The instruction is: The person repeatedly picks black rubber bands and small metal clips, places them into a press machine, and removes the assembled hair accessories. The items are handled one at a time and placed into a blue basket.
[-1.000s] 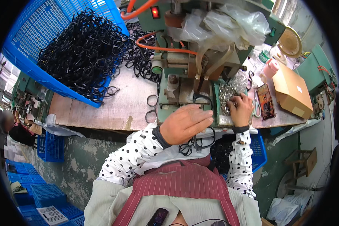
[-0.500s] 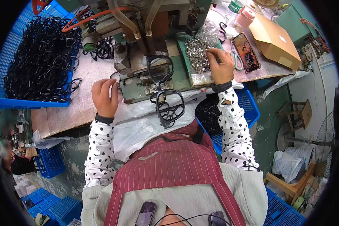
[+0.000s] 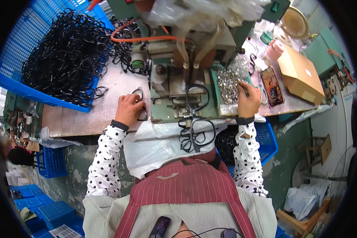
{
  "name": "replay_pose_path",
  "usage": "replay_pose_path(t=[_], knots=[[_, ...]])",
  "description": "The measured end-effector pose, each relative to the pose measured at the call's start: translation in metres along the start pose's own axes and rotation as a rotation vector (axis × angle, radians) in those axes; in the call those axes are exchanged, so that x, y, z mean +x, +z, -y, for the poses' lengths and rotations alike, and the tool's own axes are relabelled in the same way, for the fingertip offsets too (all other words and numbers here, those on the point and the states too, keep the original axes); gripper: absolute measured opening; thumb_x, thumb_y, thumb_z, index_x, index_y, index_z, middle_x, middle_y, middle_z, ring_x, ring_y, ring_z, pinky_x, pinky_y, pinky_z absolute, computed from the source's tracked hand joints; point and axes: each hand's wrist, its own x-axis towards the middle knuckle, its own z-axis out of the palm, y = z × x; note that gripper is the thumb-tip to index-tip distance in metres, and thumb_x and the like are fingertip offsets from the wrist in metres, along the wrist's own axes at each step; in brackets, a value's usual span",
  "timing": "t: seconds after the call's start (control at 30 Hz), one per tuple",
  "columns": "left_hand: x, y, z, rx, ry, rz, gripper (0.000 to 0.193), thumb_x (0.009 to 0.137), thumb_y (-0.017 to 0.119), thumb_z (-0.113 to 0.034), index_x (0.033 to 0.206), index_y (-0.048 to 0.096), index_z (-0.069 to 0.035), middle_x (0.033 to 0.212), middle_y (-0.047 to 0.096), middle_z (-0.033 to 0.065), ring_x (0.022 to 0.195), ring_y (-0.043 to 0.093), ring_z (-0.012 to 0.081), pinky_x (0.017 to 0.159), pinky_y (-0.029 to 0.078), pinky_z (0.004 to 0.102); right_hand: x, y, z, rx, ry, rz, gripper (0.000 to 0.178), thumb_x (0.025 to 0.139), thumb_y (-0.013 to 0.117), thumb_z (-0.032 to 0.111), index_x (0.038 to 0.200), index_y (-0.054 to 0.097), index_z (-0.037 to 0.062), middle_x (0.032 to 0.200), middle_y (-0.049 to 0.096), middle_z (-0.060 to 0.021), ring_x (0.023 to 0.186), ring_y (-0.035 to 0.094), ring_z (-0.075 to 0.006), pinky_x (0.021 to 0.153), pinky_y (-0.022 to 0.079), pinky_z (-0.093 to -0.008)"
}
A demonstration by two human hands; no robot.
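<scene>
Head camera: the green press [image 3: 161, 114] stands on the tabletop [image 3: 75, 121], and a black glasses frame [image 3: 194, 114] sits at its front, one rim on the base below two pale tubes [image 3: 206, 47] and the other reaching past the front edge. Below that rim, in front of the press, more black frames [image 3: 183, 139] hang or lie against white plastic sheeting [image 3: 137, 152]; which of the two, I cannot tell. Just left of the press, the left hand [image 3: 130, 109] has its fingers curled over a loose frame [image 3: 142, 116] on the tabletop, touching it; whether they grip it firmly cannot be told. Right of the press base, the right hand [image 3: 248, 100] is at the edge of a green tray [image 3: 215, 88] of small shiny metal parts [image 3: 227, 85], thumb and forefinger narrow together; I cannot tell whether a part is between them. Farther left of the press, a blue crate [image 3: 25, 96] holds a heap of tangled black frames [image 3: 67, 57]. Farther right of it come scissors [image 3: 263, 94], a lit phone [image 3: 271, 87], a pink bottle [image 3: 275, 50] and an open cardboard box [image 3: 299, 75].
</scene>
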Motion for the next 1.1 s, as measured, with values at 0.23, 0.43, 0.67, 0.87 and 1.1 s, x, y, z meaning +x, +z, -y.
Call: replay_pose_path(t=[0.23,0.43,0.67,0.87,1.1], knots=[[0.019,-0.029,0.005,-0.152,-0.118,-0.328,0.014,0.077,0.066,-0.008,0.090,0.061,-0.007,0.104,0.063,0.0068,0.103,0.054,0.0287,0.095,0.035,0.0428,0.008,-0.005,0.075,0.531,0.136,0.255,0.020,0.076,0.070,-0.002,0.093,0.075,0.0064,0.089,0.070,-0.0068,0.079,0.060,-0.0148,0.071,0.046,-0.0261],[0.031,-0.040,-0.034,-0.776,-0.490,-0.685,0.012,0.096,0.056,-0.011,0.100,0.053,0.000,0.078,0.063,0.0044,0.070,0.062,0.0092,0.061,0.049,0.0233,0.011,-0.011,0.134,0.598,0.115,0.353,0.020,0.072,0.072,0.005,0.093,0.074,0.0075,0.082,0.065,-0.0038,0.067,0.050,-0.0116,0.060,0.041,-0.0250],[0.044,-0.068,-0.089,-0.441,-0.022,-0.816,0.014,0.086,0.058,0.001,0.100,0.060,-0.001,0.091,0.061,0.0134,0.080,0.057,0.0306,0.079,0.045,0.0384,0.009,0.003,0.140,0.597,0.144,0.362,0.025,0.070,0.073,0.008,0.094,0.070,0.0061,0.080,0.065,-0.0049,0.068,0.052,-0.0142,0.063,0.044,-0.0274],[0.051,-0.096,-0.107,-0.318,0.181,-0.808,0.016,0.087,0.062,-0.004,0.104,0.060,-0.004,0.092,0.062,0.0096,0.080,0.058,0.0272,0.081,0.045,0.0416,0.019,0.019,0.123,0.660,0.222,0.321,0.018,0.076,0.070,0.007,0.094,0.069,0.0049,0.086,0.068,-0.0043,0.076,0.059,-0.0147,0.072,0.046,-0.0276],[0.086,-0.145,-0.119,-0.559,-0.236,-0.795,0.013,0.095,0.058,-0.012,0.099,0.063,-0.001,0.083,0.064,0.0092,0.070,0.060,0.0183,0.065,0.047,0.0268,0.001,0.016,0.004,-0.311,-0.173,0.288,0.017,0.071,0.077,0.018,0.086,0.070,0.0118,0.102,0.062,-0.0084,0.101,0.052,-0.0311,0.087,0.042,-0.0423]])
